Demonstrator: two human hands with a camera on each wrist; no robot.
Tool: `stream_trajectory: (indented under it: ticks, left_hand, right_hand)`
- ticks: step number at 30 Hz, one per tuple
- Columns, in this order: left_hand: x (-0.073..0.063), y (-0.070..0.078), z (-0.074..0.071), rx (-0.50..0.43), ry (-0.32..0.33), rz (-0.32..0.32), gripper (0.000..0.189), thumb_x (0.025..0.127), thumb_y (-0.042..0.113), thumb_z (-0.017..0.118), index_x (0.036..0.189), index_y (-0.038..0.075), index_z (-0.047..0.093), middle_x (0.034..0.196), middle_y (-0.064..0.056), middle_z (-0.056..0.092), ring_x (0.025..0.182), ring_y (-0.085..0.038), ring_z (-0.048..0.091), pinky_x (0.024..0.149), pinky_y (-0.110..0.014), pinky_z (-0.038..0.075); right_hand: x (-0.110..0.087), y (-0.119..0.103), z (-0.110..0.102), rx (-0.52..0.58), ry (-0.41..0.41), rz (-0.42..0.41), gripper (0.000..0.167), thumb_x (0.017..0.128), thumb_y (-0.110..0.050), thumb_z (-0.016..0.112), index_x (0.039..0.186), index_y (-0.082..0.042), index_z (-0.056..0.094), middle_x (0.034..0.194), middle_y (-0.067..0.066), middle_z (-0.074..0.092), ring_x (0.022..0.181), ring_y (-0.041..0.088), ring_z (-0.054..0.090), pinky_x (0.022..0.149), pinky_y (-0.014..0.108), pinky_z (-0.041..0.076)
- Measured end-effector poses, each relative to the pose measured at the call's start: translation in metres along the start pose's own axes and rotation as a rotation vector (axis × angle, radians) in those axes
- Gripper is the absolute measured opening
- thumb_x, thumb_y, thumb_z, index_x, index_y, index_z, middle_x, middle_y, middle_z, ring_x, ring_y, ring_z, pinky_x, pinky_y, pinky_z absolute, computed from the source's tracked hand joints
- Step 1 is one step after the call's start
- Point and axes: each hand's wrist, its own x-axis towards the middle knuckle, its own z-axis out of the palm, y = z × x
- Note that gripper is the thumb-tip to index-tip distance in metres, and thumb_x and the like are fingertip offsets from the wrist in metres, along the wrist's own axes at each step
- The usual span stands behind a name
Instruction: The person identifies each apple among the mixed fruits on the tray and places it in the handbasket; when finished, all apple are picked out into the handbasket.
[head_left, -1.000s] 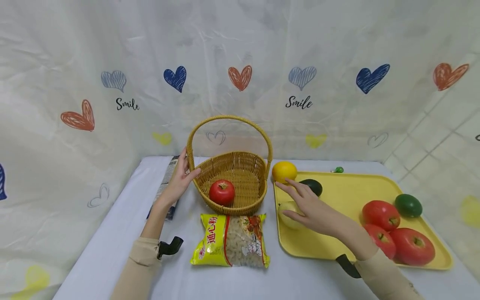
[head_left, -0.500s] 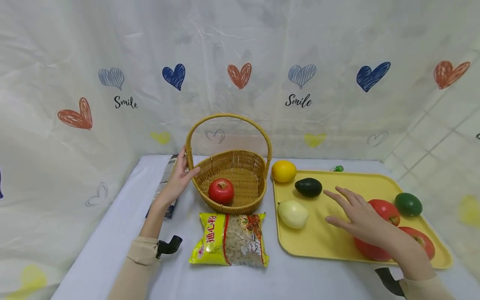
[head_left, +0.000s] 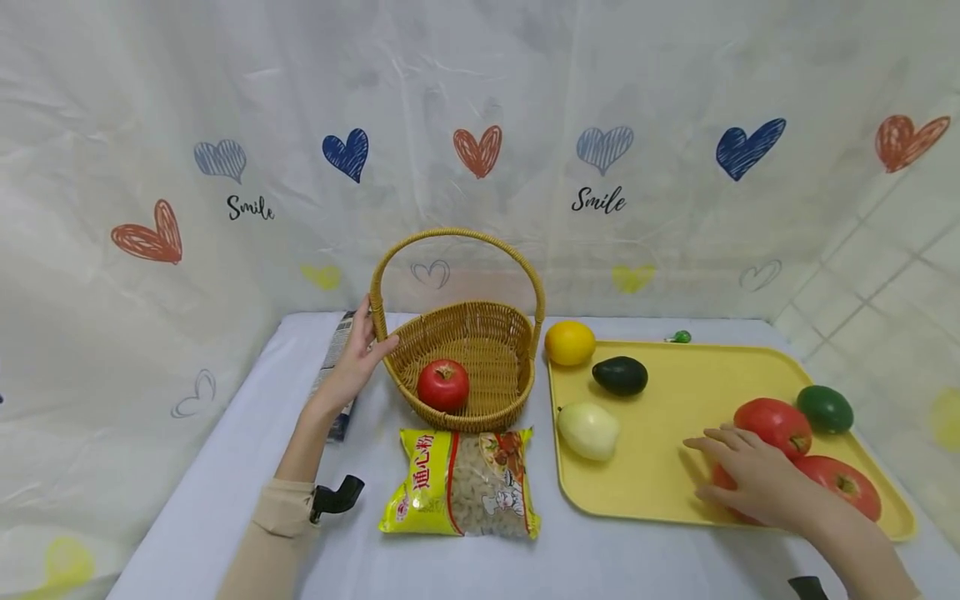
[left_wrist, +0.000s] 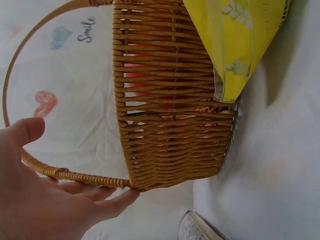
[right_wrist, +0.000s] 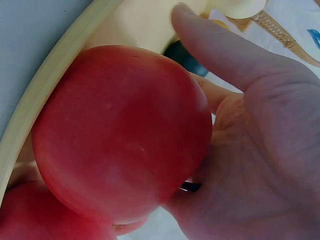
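Note:
My left hand (head_left: 354,360) touches the left side of a wicker basket (head_left: 491,367), by the foot of its handle (head_left: 459,233). In the left wrist view, straight fingers (left_wrist: 112,205) lie along the handle's base and the thumb stands apart. A red apple (head_left: 443,385) lies in the basket. My right hand (head_left: 765,483) is over the nearest red apple at the tray's front, covering most of it in the head view. Up close in the right wrist view, that apple (right_wrist: 122,130) sits beside the palm, thumb extended away from it.
The yellow tray (head_left: 675,492) also holds two more red apples (head_left: 772,423), a green oval fruit (head_left: 825,408), an avocado (head_left: 620,376) and a pale pear (head_left: 588,431). An orange-yellow fruit (head_left: 570,342) sits by its back corner. A pasta bag (head_left: 461,483) lies before the basket.
My right hand has moved right across the tray, from above the pear to the nearest red apple. The left hand stays at the basket.

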Motion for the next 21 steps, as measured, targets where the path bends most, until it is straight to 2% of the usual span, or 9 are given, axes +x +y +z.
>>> stream_trajectory:
  ticks: [5,11,15,21]
  left_hand:
    - [0.0014,0.0018,0.0007,-0.002,0.004,0.029,0.087,0.108,0.029,0.051,0.163,0.032,-0.017,0.175,-0.008,0.005,0.162,-0.034,0.006,0.128,-0.064,0.013]
    - [0.0036,0.003,-0.0006,0.002,0.008,0.018,0.09,0.107,0.032,0.053,0.163,0.031,-0.017,0.175,-0.009,0.003,0.162,-0.035,0.005,0.127,-0.065,0.013]
    - [0.0056,0.0045,0.0002,-0.009,0.004,0.032,0.09,0.107,0.027,0.053,0.164,0.028,-0.017,0.175,-0.011,0.003,0.162,-0.036,0.005,0.128,-0.064,0.014]
    - [0.0064,0.0058,0.0014,-0.014,0.006,0.028,0.09,0.107,0.025,0.053,0.164,0.028,-0.017,0.175,-0.008,0.004,0.162,-0.035,0.005,0.128,-0.064,0.014]
  right_hand:
    - [0.0002,0.0011,0.002,-0.03,0.017,-0.003,0.063,0.075,-0.043,0.087,0.127,-0.014,0.068,0.132,0.024,0.064,0.124,0.053,0.05,0.092,0.076,0.046]
    - [0.0005,-0.0043,0.0019,-0.037,-0.075,0.104,0.063,0.073,-0.034,0.089,0.127,-0.015,0.065,0.133,0.029,0.056,0.122,0.053,0.041,0.078,0.084,0.044]
    - [0.0002,-0.0057,0.0026,-0.051,-0.088,0.115,0.06,0.073,-0.028,0.09,0.124,-0.012,0.064,0.132,0.031,0.055,0.121,0.055,0.04,0.075,0.082,0.046]
    - [0.0057,-0.0001,0.0046,-0.054,-0.097,0.141,0.064,0.069,-0.03,0.091,0.123,-0.008,0.064,0.127,0.036,0.054,0.113,0.058,0.045,0.072,0.077,0.05]
